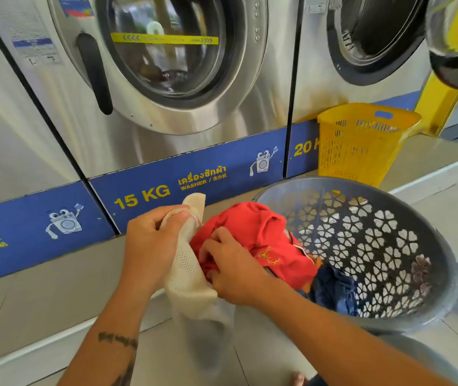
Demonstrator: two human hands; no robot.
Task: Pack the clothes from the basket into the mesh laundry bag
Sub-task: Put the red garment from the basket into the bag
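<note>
Laundromat floor (55, 296), seen from the wearer's head. Lettering: the middle washing machine (166, 79) carries a blue base panel (189, 176) printed in yellow "15 KG", Thai script, "WASHER" and Chinese characters, with a cartoon washer mascot at its right end; the right washing machine (361, 51) shows "20 K" before a yellow basket (361, 146) hides the rest; the left panel (27, 229) repeats the mascot and part of the Thai and Chinese text. A yellow strip with arrows crosses the middle machine's glass door; its small print is too blurred to read, as are the notice stickers higher up. Left hand (150, 240): raised before the "15 KG" panel, fingers curled and pinching the gathered rim of the white mesh laundry bag (189, 268), which hangs from that grip toward the floor. A dark tattoo marks the left forearm; its lettering cannot be read. Right hand (233, 271): just beside the left, knuckles up, fingers curled into a red garment (261, 240) with yellow embroidery, gripping it at the bag's mouth. The red garment stretches from the bag's opening back over the rim of the grey basket (384, 252). That basket, pierced with flower-shaped holes, sits tilted toward the person at right, with a blue garment (336, 291) inside it beneath the red one.
</note>
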